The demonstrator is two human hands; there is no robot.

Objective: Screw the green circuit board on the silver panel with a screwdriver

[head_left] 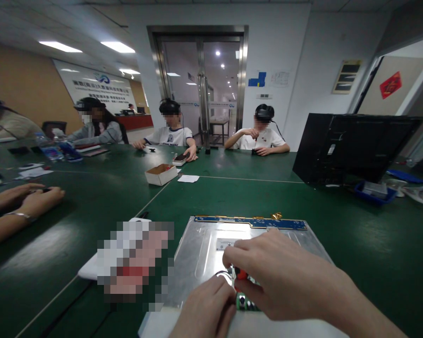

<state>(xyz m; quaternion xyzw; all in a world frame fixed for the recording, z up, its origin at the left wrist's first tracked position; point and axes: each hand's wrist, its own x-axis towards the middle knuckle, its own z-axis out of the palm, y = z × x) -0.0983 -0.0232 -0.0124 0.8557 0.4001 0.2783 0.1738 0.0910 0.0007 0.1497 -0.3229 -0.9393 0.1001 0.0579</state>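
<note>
A flat panel with a silvery metal back lies on the table before me, a narrow blue circuit strip along its far edge. Over the panel's near middle, my right hand is closed around a tool with a red-and-black handle; its tip is hidden. My left hand is beside it, fingers bent together at a small green circuit board. Whatever the left fingertips pinch, if anything, is hidden. A dark thin cable curves just above the left fingers.
Left of the panel lies a white object, partly blurred out. An open carton and paper lie farther off. A black monitor and blue tray stand right. Co-workers sit around the green table; one's hands are at left.
</note>
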